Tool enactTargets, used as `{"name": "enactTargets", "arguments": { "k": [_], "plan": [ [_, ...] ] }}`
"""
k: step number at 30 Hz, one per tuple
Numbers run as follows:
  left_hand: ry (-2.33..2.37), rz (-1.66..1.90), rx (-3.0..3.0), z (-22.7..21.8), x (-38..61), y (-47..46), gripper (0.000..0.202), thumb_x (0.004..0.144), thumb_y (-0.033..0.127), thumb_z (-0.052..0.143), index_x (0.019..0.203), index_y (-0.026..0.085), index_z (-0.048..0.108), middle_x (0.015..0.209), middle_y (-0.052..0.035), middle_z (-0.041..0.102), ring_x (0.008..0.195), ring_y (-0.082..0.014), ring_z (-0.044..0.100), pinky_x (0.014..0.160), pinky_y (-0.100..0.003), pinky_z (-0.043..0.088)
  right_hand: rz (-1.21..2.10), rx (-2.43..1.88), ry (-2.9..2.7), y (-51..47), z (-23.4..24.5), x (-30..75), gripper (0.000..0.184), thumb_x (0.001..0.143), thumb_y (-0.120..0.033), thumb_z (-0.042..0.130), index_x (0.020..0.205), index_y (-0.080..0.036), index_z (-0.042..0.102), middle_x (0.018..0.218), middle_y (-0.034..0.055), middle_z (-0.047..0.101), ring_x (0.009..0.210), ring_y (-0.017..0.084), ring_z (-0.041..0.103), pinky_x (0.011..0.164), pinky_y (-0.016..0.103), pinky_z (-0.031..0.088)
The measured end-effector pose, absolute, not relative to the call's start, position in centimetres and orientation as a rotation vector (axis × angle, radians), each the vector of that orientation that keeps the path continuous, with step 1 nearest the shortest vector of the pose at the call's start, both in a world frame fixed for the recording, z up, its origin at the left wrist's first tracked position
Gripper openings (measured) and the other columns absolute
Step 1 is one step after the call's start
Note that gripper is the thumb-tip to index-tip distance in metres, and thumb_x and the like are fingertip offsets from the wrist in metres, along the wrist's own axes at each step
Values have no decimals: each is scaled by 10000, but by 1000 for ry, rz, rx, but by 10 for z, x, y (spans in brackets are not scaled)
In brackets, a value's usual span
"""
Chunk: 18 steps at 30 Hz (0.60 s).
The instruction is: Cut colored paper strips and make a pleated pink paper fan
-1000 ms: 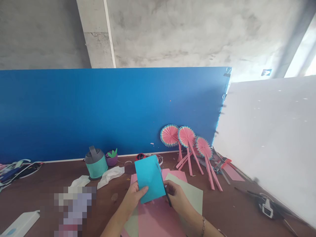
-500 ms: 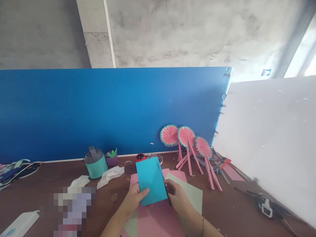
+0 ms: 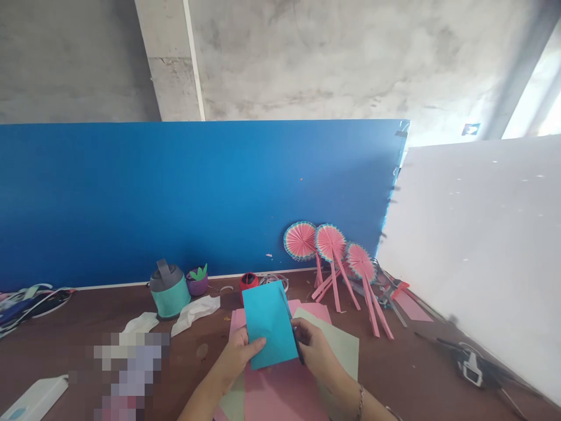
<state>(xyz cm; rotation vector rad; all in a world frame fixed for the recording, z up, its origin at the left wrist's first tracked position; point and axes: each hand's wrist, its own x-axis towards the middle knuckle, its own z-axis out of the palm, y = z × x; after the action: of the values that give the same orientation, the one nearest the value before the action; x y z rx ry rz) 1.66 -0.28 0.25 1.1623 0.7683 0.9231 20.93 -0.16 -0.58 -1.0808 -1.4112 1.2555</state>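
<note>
A blue sheet of paper (image 3: 269,321) is held up over the desk, its left edge pinched in my left hand (image 3: 240,349) with the thumb on the front. Along its right edge lies a thin blade, part of the dark-handled scissors (image 3: 300,354) that my right hand (image 3: 313,348) is closed around. Most of the scissors is hidden by the fingers and paper. Below both hands lie pink paper sheets (image 3: 280,394) and a pale green sheet (image 3: 348,345).
Several pink pleated paper fans (image 3: 331,242) lean against the blue partition (image 3: 175,193). A teal-and-grey container (image 3: 170,295), a purple pot (image 3: 197,283) and crumpled tissue (image 3: 195,313) stand or lie at back left. A black cabled device (image 3: 471,368) lies at right.
The blue sheet has shifted very slightly down and right. Both hands keep their hold with hardly any movement.
</note>
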Motion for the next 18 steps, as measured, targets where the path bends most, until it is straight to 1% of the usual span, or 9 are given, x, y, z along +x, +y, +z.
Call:
{"name": "enactTargets", "arguments": {
  "k": [3,6,9,12,15,18],
  "plan": [
    [730,915,1172,4,17,-2,482,725,436,688,1114,157,643,1051,-125,695,917,-278,655,755,-360,532,1265,-1061,-1411,0,-9,209,274,684,-408,598,818,-169,586,523,-44,497,376,55,323,384,205,230],
    [687,884,1173,9,19,-4,516,725,426,690,1161,160,617,1088,-128,680,938,-284,650,822,-398,515,1288,-1012,-1396,2,-14,209,353,690,-479,599,857,-168,601,552,-19,534,421,82,386,417,215,288],
    [683,886,1164,13,20,-7,521,721,418,697,1170,166,614,1105,-123,675,974,-280,637,871,-397,494,1310,-997,-1379,4,-17,209,392,690,-504,604,884,-163,610,562,-7,551,444,98,418,433,222,309],
    [726,880,1164,13,19,-7,530,719,430,694,1173,169,611,1080,-124,684,926,-275,653,808,-378,521,1315,-1013,-1368,4,-18,210,366,701,-474,606,889,-160,608,555,-16,541,419,84,394,411,213,280],
    [695,853,1193,11,20,-7,532,718,440,691,1164,160,618,1073,-135,683,881,-282,663,723,-366,538,1312,-1001,-1375,4,-17,210,332,712,-444,588,890,-165,602,543,-20,538,423,91,419,405,210,299],
    [641,843,1208,8,22,-6,512,714,421,701,1145,153,632,1036,-130,694,881,-277,659,722,-353,527,1277,-1026,-1391,4,-16,210,301,700,-396,580,894,-167,600,563,-18,564,413,86,423,392,203,299]
  ]
}}
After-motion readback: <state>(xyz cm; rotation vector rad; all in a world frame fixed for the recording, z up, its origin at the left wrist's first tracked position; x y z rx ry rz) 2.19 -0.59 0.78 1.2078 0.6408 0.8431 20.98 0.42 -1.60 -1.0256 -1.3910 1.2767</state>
